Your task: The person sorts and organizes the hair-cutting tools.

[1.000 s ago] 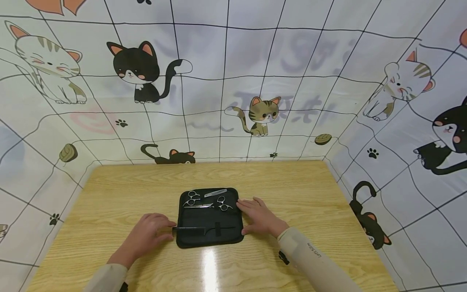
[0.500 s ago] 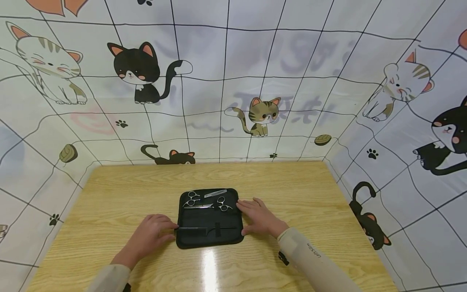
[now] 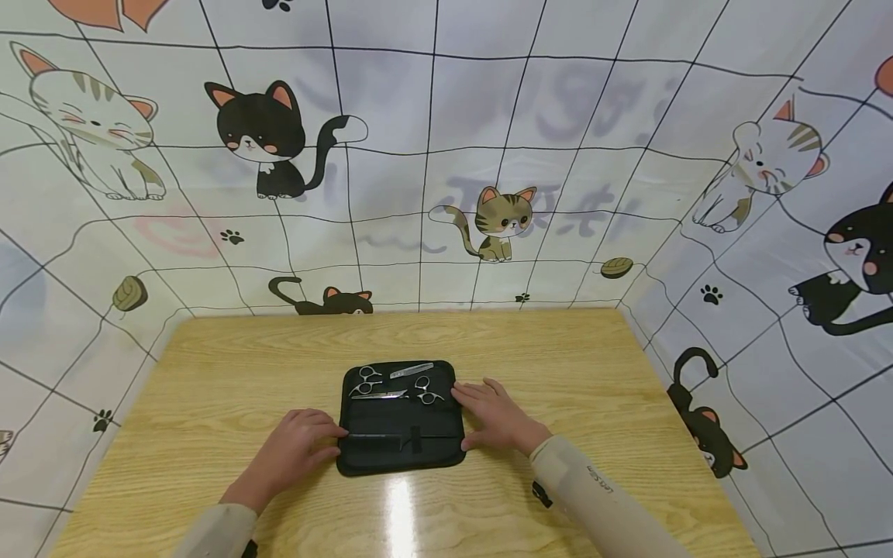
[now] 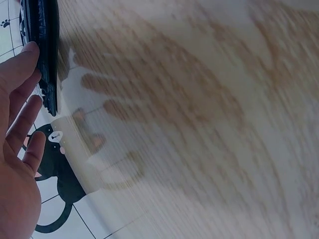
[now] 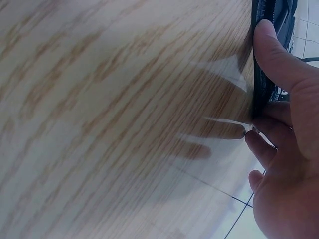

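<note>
A black zip case (image 3: 401, 417) lies spread flat on the wooden table. Along its lower part runs a black comb (image 3: 373, 442), its thin end passing the small strap (image 3: 416, 439). My left hand (image 3: 296, 449) has its fingertips at the comb's left end and the case's left edge; in the left wrist view the thumb (image 4: 25, 57) meets that edge and the other fingers reach out loosely. My right hand (image 3: 497, 418) rests against the right edge, with the thumb (image 5: 271, 50) on the border. Silver scissors (image 3: 427, 390) and another pair (image 3: 366, 380) sit in the upper part.
The light wooden table (image 3: 558, 349) extends all round the case. Behind it and to the sides hang white sheets (image 3: 391, 178) printed with cats and grid lines. A bright light reflection falls on the table in front of the case.
My left hand has shifted slightly right, and the comb has slid right with it, so its left end no longer sticks out past the case. My right hand stays in place.
</note>
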Available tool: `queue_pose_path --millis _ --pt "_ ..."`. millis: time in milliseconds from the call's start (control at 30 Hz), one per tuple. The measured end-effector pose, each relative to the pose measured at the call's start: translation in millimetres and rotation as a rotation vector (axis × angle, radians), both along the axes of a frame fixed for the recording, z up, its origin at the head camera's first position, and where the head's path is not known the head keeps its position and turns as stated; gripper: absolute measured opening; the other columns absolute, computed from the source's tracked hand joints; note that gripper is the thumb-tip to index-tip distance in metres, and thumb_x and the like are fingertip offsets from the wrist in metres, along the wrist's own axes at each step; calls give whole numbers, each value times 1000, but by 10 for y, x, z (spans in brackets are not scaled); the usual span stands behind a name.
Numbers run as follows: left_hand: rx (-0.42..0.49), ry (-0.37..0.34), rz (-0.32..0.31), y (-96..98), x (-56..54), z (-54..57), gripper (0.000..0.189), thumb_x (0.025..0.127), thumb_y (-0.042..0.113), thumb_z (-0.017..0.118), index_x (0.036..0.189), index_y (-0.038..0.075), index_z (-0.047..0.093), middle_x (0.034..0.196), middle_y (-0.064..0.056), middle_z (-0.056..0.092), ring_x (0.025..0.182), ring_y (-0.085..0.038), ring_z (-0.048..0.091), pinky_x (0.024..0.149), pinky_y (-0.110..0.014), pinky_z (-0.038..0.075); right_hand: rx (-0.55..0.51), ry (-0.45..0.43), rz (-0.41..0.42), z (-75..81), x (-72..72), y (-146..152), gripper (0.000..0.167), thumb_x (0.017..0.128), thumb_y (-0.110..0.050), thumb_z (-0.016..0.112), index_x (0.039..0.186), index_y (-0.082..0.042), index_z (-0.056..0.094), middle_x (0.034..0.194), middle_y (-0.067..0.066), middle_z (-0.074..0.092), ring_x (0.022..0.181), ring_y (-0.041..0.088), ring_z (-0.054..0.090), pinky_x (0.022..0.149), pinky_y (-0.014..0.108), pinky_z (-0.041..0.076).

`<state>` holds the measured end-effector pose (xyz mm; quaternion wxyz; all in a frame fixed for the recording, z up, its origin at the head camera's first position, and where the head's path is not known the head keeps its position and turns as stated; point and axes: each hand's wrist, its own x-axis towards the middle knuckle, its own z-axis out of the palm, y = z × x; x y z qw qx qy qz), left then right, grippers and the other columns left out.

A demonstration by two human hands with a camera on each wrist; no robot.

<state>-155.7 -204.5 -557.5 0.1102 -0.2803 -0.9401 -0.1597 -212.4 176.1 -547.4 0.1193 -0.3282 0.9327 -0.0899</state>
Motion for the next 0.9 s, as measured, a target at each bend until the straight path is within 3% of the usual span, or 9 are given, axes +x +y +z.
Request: queue_pose_path --millis 900 --pt "-3 -35 -26 55 -38 -24 20 79 25 80 98 24 77 96 11 72 98 -13 65 91 -44 50 12 0 -5 9 5 -15 94 77 -53 76 151 -11 36 157 5 36 144 23 36 120 53 18"
